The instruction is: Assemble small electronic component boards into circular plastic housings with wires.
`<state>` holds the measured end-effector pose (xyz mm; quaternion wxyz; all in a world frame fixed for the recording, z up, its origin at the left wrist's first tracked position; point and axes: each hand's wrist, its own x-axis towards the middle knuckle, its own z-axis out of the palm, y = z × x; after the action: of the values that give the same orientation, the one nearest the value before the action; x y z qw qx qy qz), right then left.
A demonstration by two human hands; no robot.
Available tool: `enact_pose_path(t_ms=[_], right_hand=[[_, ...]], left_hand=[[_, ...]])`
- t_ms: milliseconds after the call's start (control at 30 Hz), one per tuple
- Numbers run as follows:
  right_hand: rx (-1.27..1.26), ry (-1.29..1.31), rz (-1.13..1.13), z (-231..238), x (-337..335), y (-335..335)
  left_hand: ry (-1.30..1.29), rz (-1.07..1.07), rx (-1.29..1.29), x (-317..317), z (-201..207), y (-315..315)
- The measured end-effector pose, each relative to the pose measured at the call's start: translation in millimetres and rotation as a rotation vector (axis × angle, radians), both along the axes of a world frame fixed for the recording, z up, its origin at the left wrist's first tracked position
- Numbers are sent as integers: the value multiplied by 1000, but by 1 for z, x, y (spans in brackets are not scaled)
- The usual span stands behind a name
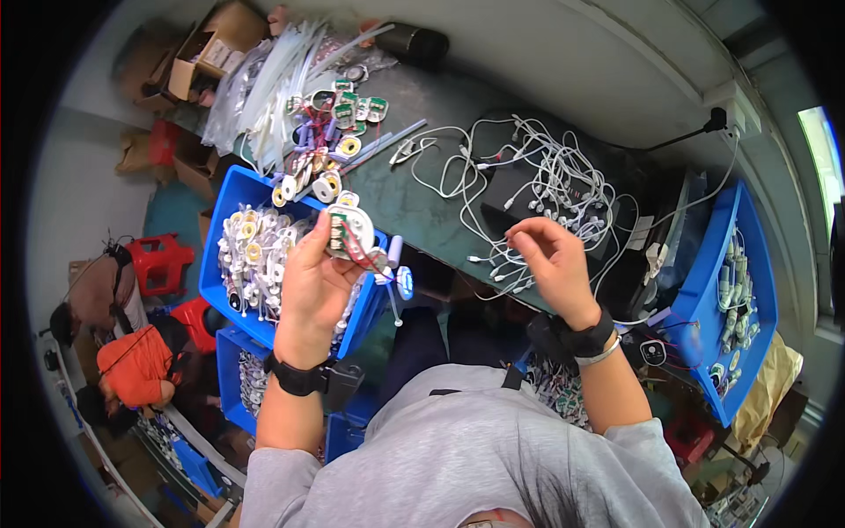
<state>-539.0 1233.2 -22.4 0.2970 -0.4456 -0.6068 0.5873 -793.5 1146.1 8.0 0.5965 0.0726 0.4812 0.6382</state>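
Note:
My left hand (310, 295) is closed on the edge of a white round housing with a green circuit board (338, 231) and red and dark wires. From it hang a purple cylindrical cell (395, 250) and a blue-and-white round part (405, 282). My right hand (554, 264) is raised over the near edge of the workbench, thumb and fingers curled together. Whatever may lie between those fingertips is too small to make out. Behind and beside that hand spreads a tangle of white cables with plugs (563, 172).
At left, a blue bin (211, 286) holds many white parts; a second blue bin (231, 387) sits below. Boards, cells and clear tubes (290, 75) pile on the green workbench (431, 216). Another blue bin (682, 308) tilts at right. Two people (136, 365) bend over at far left.

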Motion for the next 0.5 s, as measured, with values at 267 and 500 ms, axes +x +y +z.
enact_pose_path(t_ms=[267,500], right_hand=[[195,-342,33,-29,13,70],[760,-876,332,-73,-30,130]], left_hand=[[274,110,-10,-43,-27,11],[361,161,44,-56,-30,17]])
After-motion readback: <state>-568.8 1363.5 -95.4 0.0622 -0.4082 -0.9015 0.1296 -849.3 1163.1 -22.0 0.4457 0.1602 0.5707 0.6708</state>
